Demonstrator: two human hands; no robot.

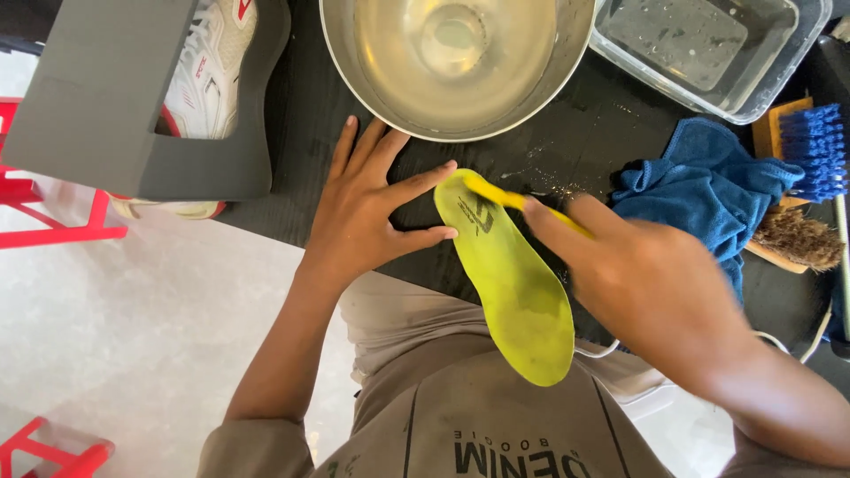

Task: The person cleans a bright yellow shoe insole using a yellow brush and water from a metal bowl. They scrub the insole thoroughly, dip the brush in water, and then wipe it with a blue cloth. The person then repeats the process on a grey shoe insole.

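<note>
A grey box (106,97) was seen at far left, tilted over the table (292,204) edge, with a white shoe (208,75) with red trim tucked inside its cut-out. Red frames (53,232) were noted on the pale floor below.

Left hand (359,208) was laid flat on the black table, fingers spread wide and straight. Thumb and index tips were pressed on the near edge of the insole (513,292), pinning its upper end. Nothing was gripped.

The yellow-green insole was laid lengthwise, one end on the table just below the steel bowl (456,66), the other end hung past the table edge over the lap. A dark logo mark was printed near its upper end.

The bowl held clear water. A clear tub (708,53), also with water, was set to its right.

Right hand (651,288) was motion-blurred; fingers were closed around a thin yellow brush (505,196), its tip touching the insole top. Exact pinch could not be told.

A blue cloth (699,190) was bunched just right of that hand. A blue-bristled brush (810,150) and a brown one (797,239) lay at far right.
</note>
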